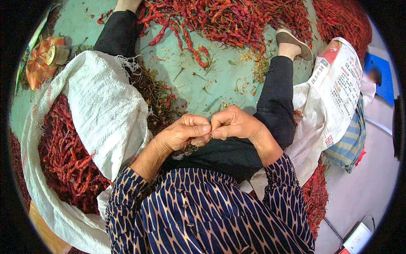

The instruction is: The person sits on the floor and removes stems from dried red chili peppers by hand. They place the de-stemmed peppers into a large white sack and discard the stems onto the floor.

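Fingertip to fingertip above my lap, my left hand (187,131) and my right hand (238,123) meet. A small red piece, apparently dried chili (211,132), shows between the two thumb tips. My fingers hide the rest of it. Just beyond my left hand lies a heap of loose chili stems and debris (155,92). A white woven sack (104,108) stands at my left with its mouth wide, and dried red chilies (69,155) fill it. Between my feet, a large pile of dried chilies (219,22) spreads over the green ground sheet (222,85).
Right of my leg is a printed white sack (341,85), with a striped bag (347,143) beside it. More chilies lie at far right (344,22) and near my right elbow (314,197). An orange patterned item (41,66) sits at upper left. A blue panel (382,79) stands far right.
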`<move>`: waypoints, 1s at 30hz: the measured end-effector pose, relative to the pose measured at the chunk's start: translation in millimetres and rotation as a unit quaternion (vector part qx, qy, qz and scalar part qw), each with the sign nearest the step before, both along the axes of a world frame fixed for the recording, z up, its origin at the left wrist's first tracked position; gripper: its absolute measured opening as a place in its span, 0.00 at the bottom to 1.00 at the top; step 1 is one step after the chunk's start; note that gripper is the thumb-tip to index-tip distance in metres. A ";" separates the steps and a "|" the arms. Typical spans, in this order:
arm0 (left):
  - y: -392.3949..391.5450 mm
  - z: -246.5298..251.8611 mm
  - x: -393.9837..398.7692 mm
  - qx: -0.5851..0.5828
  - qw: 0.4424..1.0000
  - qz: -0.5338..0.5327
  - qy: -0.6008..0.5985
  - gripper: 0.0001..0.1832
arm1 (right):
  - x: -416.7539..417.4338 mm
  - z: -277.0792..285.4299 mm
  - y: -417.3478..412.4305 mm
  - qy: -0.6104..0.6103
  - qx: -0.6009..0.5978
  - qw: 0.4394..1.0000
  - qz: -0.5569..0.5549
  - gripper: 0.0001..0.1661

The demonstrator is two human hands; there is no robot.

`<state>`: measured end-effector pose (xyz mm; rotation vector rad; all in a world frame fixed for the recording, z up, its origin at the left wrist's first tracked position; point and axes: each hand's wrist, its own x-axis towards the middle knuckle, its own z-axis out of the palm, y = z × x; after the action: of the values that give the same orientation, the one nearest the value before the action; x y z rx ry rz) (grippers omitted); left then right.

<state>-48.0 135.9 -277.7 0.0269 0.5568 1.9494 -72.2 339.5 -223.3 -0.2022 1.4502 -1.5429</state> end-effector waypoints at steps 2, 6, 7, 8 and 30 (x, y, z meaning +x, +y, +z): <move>-1.6 -0.2 1.9 0.041 0.998 0.041 -0.040 0.15 | -6.7 0.5 -1.8 -0.024 -0.036 0.998 0.033 0.10; -10.1 -4.3 -5.5 -0.112 0.989 0.085 -0.040 0.14 | -45.1 -29.1 -4.9 0.185 0.263 0.936 0.144 0.13; -10.7 -4.2 -10.7 -0.172 0.981 0.079 -0.045 0.14 | -61.2 -50.1 -1.1 0.278 0.327 0.899 0.090 0.14; -7.4 -7.7 -10.3 -0.136 0.984 0.105 -0.043 0.12 | -79.6 -66.1 0.0 0.369 0.385 0.845 0.035 0.15; 8.6 -32.9 -10.4 -0.312 0.904 0.284 -0.070 0.07 | -3.8 -41.8 -36.9 0.374 0.341 0.859 -0.080 0.07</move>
<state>-58.4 144.5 -310.6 -0.7511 1.1662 2.2019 -76.0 302.6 -265.1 -0.2698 2.6009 -0.9919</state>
